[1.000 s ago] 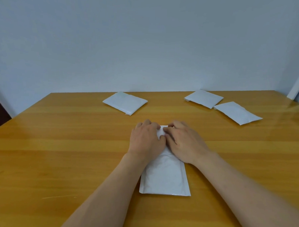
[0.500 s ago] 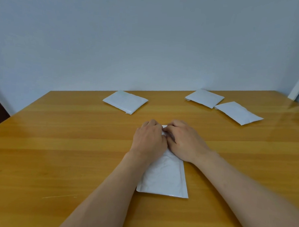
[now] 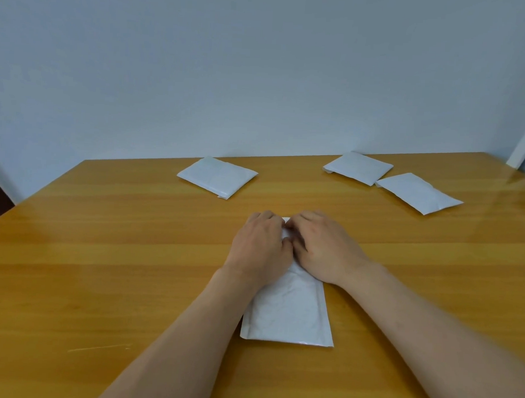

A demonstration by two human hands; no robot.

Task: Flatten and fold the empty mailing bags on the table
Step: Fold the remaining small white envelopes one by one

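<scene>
Wooden table (image 3: 102, 252) — glossy honey-coloured top with long grain streaks, a pale scratch near the front left, glare along the right side. On it, near the middle and close to the person, lies a white padded mailing bag (image 3: 289, 317): long rectangle, lengthwise away from the viewer, surface faintly dimpled and creased, near edge flat on the wood with a slight sheen along the seam. Both hands sit on its far end, side by side and touching. The left hand (image 3: 260, 247) lies palm down with its fingers bent over the far edge of the bag; the right hand (image 3: 325, 249) does the same beside it, its fingertips curled at the far edge, where a small white corner shows between the two hands. Whether the fingers pinch that edge or only press it down cannot be told — the knuckles hide the contact. Bare forearms run in from the bottom of the view. Farther back, three more white bags, each a squat, slightly puffy square: folded bag at back left (image 3: 217, 176), folded bag at back right (image 3: 359, 167), and just beside it a flat bag at far right (image 3: 417, 196), set at an angle. Behind the table, a plain pale wall (image 3: 260, 72).
</scene>
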